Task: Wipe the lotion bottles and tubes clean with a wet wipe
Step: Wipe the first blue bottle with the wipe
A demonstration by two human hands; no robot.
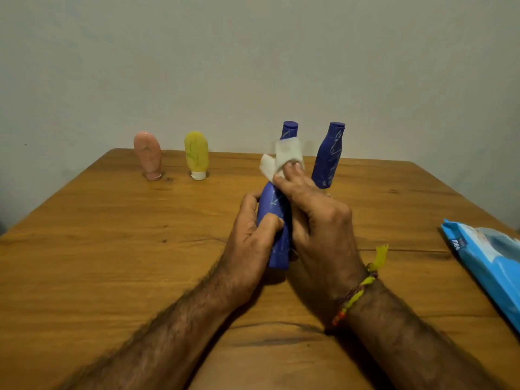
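Observation:
My left hand (253, 229) grips the lower body of a blue lotion bottle (274, 220), held tilted above the table, cap pointing away from me. My right hand (315, 220) presses a white wet wipe (281, 159) against the bottle's upper part, hiding its neck. A second blue bottle (327, 156) stands upright just right of it, scribbled with pale marks. Farther left stand a yellow tube (196, 154) and a pink tube (148, 154), each on its cap.
A blue wet wipe pack (489, 257) lies at the table's right edge. The wooden table (112, 249) meets a plain wall behind the bottles. A thread bracelet circles my right wrist.

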